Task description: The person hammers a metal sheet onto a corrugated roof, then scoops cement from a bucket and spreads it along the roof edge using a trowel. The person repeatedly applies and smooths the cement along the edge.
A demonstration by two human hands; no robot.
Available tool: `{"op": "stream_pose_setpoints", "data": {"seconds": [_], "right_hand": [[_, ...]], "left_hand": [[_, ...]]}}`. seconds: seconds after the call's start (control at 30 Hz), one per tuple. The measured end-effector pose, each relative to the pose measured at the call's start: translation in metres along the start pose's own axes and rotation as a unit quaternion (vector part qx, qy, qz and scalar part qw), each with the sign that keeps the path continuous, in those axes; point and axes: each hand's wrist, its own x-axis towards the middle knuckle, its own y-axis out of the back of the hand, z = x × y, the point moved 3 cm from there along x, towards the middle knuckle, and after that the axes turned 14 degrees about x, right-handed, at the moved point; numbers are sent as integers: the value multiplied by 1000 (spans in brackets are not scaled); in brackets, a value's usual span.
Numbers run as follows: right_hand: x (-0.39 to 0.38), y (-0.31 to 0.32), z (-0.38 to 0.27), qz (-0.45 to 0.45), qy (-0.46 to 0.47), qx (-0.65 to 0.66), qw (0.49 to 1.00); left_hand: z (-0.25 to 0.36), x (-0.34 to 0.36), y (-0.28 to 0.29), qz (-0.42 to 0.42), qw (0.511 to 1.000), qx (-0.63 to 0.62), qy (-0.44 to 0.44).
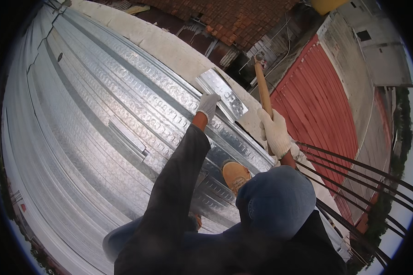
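Observation:
My left hand (208, 106), in a grey-white knit glove, is closed on the near edge of a short ribbed metal piece (228, 97). That piece lies slanted across the border between the corrugated metal decking (124, 110) and the concrete ledge (170, 50). In a pale glove, my right hand (275, 130) is wrapped round the wooden handle of a hammer (262, 85). The hammer points away from me, with its head (260, 59) up beyond the ledge; the head is small and its shape is hard to make out.
A loose metal strip (127, 136) lies on the decking at left. My tan boot (236, 175) stands on the decking near the ledge. Several dark steel bars (362, 165) jut out at right. Beyond the ledge are a lower red metal roof (319, 96) and a tiled roof (243, 18).

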Motion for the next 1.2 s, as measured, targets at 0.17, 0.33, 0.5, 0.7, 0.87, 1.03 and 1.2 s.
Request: {"op": "stream_pose_setpoints", "data": {"seconds": [0.17,0.33,0.5,0.7,0.87,1.03,1.2], "right_hand": [[18,0,47,55,70,-82,993],[25,-43,69,8,57,-41,998],[39,-8,108,20,117,-160,980],[38,-25,84,-24,111,-137,984],[65,-15,106,-25,110,-156,981],[57,-13,100,-57,58,-114,990],[56,-2,123,-39,54,-96,993]], "left_hand": [[-13,12,-62,-68,994,-85,3],[-26,39,-21,26,998,-15,-54],[-5,9,-64,164,962,217,-2],[31,-12,-39,199,924,321,61],[56,-26,-50,72,956,265,105],[44,-46,-26,211,932,295,16],[83,-69,-48,313,733,543,-263]]}}
